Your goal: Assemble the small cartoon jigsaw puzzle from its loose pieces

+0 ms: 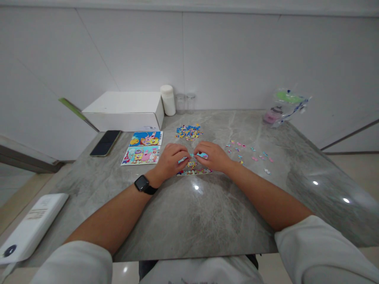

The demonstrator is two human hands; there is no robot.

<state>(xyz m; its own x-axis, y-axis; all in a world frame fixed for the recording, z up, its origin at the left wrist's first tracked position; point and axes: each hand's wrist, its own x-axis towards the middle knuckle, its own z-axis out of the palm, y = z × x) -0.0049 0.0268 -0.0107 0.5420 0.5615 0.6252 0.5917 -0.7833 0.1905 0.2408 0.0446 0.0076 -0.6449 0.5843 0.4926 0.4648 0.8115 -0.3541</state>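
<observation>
A partly assembled jigsaw puzzle (194, 172) of colourful cartoon figures lies on the table in front of me, its upper part covered by my fingers. My left hand (174, 158) comes in over its left side, thumb and fingertips pinched together. From the other side my right hand (213, 156) meets it, also pinched. Between the fingertips shows a small teal puzzle piece (192, 155); its outline is mostly hidden. Loose puzzle pieces (237, 144) are scattered right of my right hand. Beyond both hands sits a heap of blue and yellow puzzle pieces (189, 131).
Two cartoon picture cards (142, 155) lie left of my hands, beside a phone (106, 142). Behind them are a white box (124, 110), a white bottle (168, 100) and two clear glasses (190, 103). A plastic bag (284, 108) stands back right; a white device (35, 225) lies front left.
</observation>
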